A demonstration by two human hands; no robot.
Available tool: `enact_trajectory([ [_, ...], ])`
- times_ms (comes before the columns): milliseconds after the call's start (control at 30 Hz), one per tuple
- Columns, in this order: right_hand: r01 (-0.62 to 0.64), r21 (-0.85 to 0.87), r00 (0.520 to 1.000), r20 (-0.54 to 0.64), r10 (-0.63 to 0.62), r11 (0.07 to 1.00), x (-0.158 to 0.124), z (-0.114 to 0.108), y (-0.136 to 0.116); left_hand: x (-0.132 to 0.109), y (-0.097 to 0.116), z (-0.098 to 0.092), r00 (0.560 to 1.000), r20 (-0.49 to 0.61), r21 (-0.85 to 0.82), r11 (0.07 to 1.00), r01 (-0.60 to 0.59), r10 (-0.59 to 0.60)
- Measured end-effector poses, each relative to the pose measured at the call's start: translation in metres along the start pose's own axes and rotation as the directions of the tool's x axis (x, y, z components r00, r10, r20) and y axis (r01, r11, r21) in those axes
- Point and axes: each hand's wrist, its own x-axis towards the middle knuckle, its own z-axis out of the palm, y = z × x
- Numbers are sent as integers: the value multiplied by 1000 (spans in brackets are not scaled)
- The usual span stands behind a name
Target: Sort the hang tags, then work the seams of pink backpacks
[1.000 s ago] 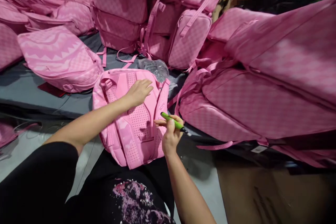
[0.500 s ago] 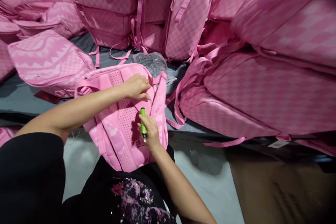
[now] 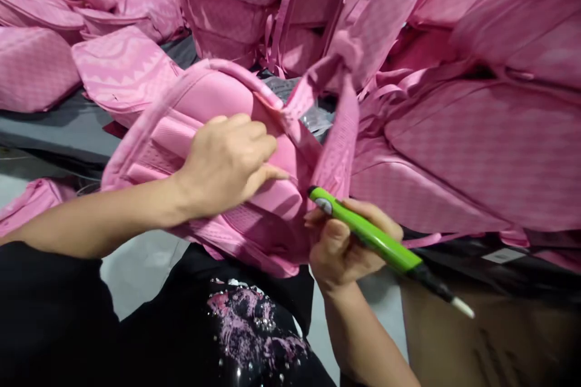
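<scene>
A pink backpack [image 3: 219, 97] is tilted over my lap, with its padded back panel facing up and a shoulder strap [image 3: 338, 139] standing up at the right. My left hand [image 3: 227, 163] lies on the padding, fingers curled round a fold of it; their tips are hidden. In my right hand [image 3: 338, 257] is a bright green marker [image 3: 379, 239], held between thumb and fingers beside the bag's right edge. Its pale, uncapped tip points down to the right, away from the bag. A clear plastic bag [image 3: 318, 120] shows partly behind the strap.
Pink checkered backpacks [image 3: 454, 145] are heaped along the right of the grey table [image 3: 54, 133]. More stand at the back [image 3: 231, 18] and lie at the left [image 3: 127, 69]. Brown cardboard [image 3: 454, 344] lies low at the right.
The backpack has tilted and come closer, its strap now raised. My right hand has moved right, and the marker has turned from upright to slanting down to the right. My left hand stays on the bag.
</scene>
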Motion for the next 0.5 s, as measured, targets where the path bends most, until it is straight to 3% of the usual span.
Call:
enact_trajectory([
  [100, -73, 106, 997, -5, 74, 992, 1, 20, 25, 4, -24, 51, 980, 177, -129, 986, 110, -86],
  [200, -158, 45, 986, 53, 155, 986, -13, 42, 71, 15, -37, 106, 927, 374, -174, 982, 72, -2],
  [267, -176, -27, 983, 38, 177, 984, -27, 49, 98, 24, -36, 130, 914, 404, -159, 987, 19, 48],
  [400, -173, -63, 984, 26, 175, 983, -48, 51, 127, 42, -40, 144, 917, 381, -115, 990, -83, 121],
  [500, -89, -76, 994, 60, 94, 993, -51, 53, 135, 40, -69, 134, 909, 379, -96, 985, -146, 172],
])
